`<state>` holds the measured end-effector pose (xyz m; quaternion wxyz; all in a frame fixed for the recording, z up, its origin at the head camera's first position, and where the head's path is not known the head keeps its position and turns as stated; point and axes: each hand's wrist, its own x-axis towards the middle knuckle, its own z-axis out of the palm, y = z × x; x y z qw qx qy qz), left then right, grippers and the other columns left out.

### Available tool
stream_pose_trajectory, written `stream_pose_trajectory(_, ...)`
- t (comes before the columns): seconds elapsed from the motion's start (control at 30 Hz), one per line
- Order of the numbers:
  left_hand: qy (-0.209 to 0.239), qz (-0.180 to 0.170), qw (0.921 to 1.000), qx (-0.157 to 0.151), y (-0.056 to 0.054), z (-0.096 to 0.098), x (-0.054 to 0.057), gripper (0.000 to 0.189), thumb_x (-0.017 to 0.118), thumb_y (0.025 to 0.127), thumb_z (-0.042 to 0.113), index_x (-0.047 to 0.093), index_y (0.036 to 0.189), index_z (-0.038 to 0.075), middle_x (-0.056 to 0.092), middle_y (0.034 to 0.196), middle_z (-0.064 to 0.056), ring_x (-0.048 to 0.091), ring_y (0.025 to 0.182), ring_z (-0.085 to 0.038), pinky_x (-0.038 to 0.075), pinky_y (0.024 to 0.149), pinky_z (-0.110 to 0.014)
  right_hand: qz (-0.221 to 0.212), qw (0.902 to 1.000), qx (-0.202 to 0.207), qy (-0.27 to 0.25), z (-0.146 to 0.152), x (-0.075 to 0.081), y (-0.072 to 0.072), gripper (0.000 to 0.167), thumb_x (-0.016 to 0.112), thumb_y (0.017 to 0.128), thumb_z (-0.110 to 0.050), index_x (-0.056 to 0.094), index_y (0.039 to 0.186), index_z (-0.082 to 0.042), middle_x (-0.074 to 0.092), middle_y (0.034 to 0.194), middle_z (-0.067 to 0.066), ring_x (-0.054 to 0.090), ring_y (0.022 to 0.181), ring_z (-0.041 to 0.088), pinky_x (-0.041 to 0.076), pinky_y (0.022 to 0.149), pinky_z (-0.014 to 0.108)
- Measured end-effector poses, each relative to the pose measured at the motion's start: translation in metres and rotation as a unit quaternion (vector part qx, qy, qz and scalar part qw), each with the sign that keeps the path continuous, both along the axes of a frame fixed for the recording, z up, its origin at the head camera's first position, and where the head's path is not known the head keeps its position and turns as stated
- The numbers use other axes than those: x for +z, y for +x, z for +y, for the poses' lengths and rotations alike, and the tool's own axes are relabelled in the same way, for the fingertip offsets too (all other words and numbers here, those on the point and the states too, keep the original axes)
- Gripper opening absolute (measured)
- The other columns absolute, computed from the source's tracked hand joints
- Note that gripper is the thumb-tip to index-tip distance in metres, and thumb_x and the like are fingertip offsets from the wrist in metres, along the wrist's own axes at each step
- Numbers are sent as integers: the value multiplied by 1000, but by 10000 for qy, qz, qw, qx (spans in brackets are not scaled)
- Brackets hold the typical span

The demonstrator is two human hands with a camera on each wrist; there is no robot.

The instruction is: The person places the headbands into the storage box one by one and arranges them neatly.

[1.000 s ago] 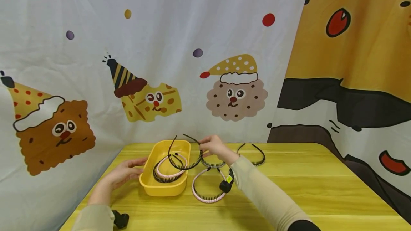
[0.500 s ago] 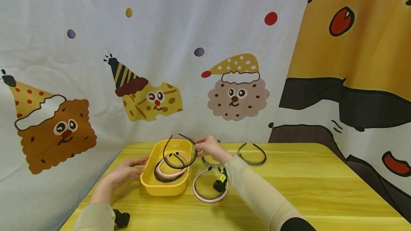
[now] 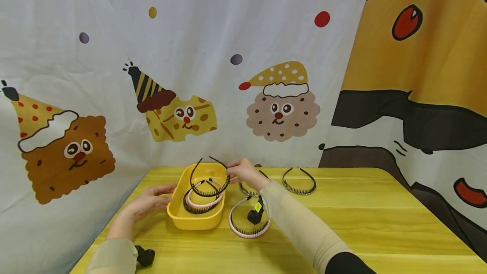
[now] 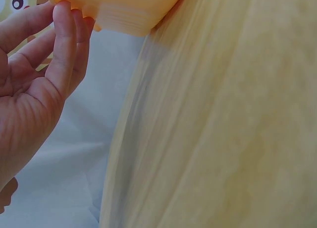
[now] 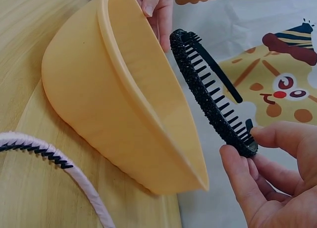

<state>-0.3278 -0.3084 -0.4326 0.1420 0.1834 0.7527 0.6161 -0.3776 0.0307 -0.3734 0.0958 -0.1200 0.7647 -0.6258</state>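
Note:
My right hand pinches a black toothed headband by one side, between thumb and fingers. The headband is raised over the yellow plastic basket, its open ends up; a dark, glittery outer band shows in the right wrist view. Inside the basket lie a pink headband and a black headband, overlapping. At the basket's left side is my left hand, its fairly straight fingertips touching just under the rim, as the left wrist view shows.
On the yellow wood-grain table, a pink headband lies right of the basket. Behind it a black headband with a sparkly edge is partly hidden by my right arm. A similar headband lies farther right. A printed curtain hangs behind.
My right hand has carried the black headband left and slightly down, from the basket's right edge to over its inside. My left hand stays at the basket.

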Motion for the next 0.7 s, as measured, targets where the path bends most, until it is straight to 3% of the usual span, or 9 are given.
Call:
stream_pose_trajectory(0.3,25,-44,10000,14,-2,0,-2,65,57,97,7,22,147,-14,18,152,-34,55,118,-24,51,91,-33,-39,9999,36,-129,-7,1,-3,35,64,88,-1,60,120,11,59,113,19,58,69,18,58,74,38)
stream_pose_trajectory(0.53,43,-67,10000,55,-1,1,0,64,58,97,6,23,147,-14,23,150,-35,55,119,-28,51,90,-34,-44,9997,-143,-186,-15,-2,-5,34,65,88,0,61,119,10,59,114,19,59,71,19,58,70,36)
stream_pose_trajectory(0.7,62,-82,9999,83,0,1,0,65,58,97,6,24,147,-13,22,151,-34,55,119,-29,51,91,-34,-86,9996,-150,-203,-19,-6,-4,33,64,89,1,60,120,11,60,113,19,59,71,19,57,76,41)
